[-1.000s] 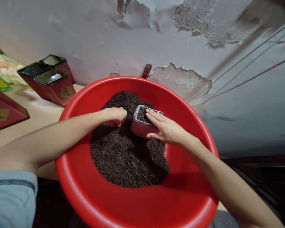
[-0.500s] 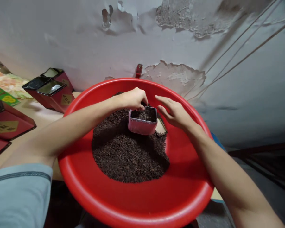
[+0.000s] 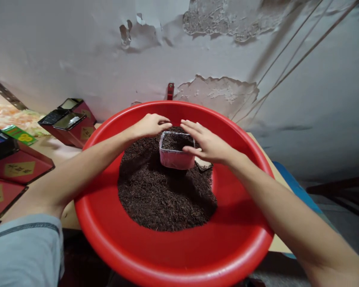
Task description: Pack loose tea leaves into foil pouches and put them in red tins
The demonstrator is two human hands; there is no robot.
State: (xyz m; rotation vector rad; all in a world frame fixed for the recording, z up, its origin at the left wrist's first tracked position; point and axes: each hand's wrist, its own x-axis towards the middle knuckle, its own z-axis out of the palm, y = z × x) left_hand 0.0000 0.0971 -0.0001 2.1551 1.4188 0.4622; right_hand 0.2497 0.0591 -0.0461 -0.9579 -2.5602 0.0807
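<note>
A red plastic basin (image 3: 173, 259) holds a heap of dark, dry leaves that looks like loose tea (image 3: 167, 199). Standing in the heap is a pink square tub (image 3: 176, 159) with a clear plastic lining at its rim and dark leaves inside. My left hand (image 3: 151, 125) is at the tub's far left corner, fingers stretched and thumb apart, holding nothing. Over the tub's right side my right hand (image 3: 208, 143) is spread open; whether its thumb touches the rim I cannot tell. Partly under that hand lies a pale flat piece (image 3: 204, 164) on the leaves.
Red tins with black edges (image 3: 74, 129) stand on the table at the left, and more tins (image 3: 20, 165) lie nearer. A green packet (image 3: 19, 134) is behind them. The peeling wall (image 3: 92, 52) rises right behind the basin. A blue board (image 3: 296, 187) sits at the right.
My left hand has gone from a pinch over the tub to loose, open fingers farther left. My right hand has moved left over the tub's right side. The view has shifted slightly.
</note>
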